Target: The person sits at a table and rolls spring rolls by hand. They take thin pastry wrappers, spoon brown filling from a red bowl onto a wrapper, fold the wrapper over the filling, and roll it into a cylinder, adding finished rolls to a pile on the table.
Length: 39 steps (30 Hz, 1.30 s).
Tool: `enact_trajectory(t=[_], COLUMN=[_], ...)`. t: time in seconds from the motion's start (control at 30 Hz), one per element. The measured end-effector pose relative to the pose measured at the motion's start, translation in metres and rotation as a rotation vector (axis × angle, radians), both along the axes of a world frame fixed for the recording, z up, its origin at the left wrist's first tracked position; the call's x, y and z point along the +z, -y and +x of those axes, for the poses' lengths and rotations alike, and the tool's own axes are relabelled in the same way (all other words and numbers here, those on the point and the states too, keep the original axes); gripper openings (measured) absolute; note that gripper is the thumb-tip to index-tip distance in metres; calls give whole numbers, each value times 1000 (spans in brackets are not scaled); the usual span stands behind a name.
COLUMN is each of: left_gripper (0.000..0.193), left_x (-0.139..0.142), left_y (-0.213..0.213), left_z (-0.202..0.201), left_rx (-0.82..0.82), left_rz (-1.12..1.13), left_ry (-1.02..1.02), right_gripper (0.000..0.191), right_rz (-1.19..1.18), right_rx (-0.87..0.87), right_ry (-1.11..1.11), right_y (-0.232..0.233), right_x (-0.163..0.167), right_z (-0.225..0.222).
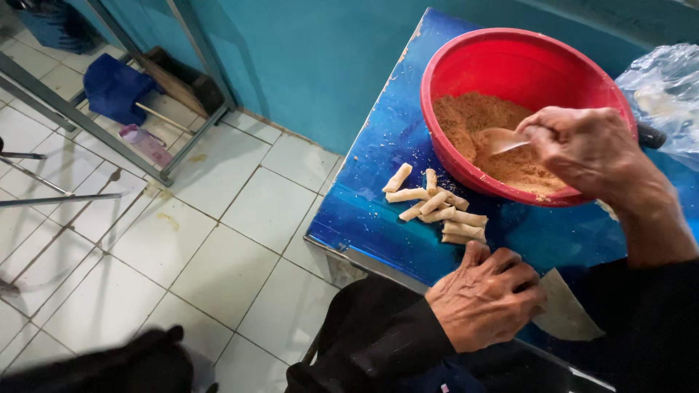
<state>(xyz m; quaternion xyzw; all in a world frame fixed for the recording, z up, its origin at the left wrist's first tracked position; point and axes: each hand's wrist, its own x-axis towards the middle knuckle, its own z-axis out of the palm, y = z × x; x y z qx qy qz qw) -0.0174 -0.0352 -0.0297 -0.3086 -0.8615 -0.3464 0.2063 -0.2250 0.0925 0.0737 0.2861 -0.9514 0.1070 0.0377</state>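
My right hand [586,149] holds a spoon [502,140] inside a red plastic bowl [466,58], its tip over a heap of brown crumbly filling [473,120]. My left hand [486,295] rests palm down on a thin pale wrapper sheet [568,309] at the near edge of the blue table [378,218]. Just beyond my left fingers lies a small pile of several pale rolled pastries [437,206], between that hand and the bowl.
A crumpled clear plastic bag [666,94] sits to the right of the bowl. To the left lie a white tiled floor [218,240], a teal wall, and a metal rack holding a blue cloth [113,87] and a pink bottle [145,143].
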Motion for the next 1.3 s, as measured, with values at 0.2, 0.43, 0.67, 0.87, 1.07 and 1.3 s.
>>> enact_trajectory(t=[0.2, 0.43, 0.67, 0.87, 1.07, 1.3], left_gripper=[23, 22, 24, 22, 23, 26], left_x=[1, 7, 15, 14, 12, 18], left_y=[-3, -7, -10, -13, -16, -14], left_z=[0, 1, 5, 5, 6, 11], left_rx=[12, 30, 90, 159, 225, 311], left_rz=[4, 62, 71, 65, 25, -59], left_ry=[-2, -17, -33, -59, -75, -126], right_gripper=[26, 23, 24, 23, 20, 18], right_rz=[-74, -122, -281, -214, -308, -481], right_rx=[-10, -75, -139, -103, -87, -25], right_ry=[-37, -106, -4, -115, -147, -85], right_y=[-36, -75, -97, -103, -87, -89], right_x=[15, 18, 17, 17, 30, 29], right_z=[12, 41, 58, 64, 82, 93])
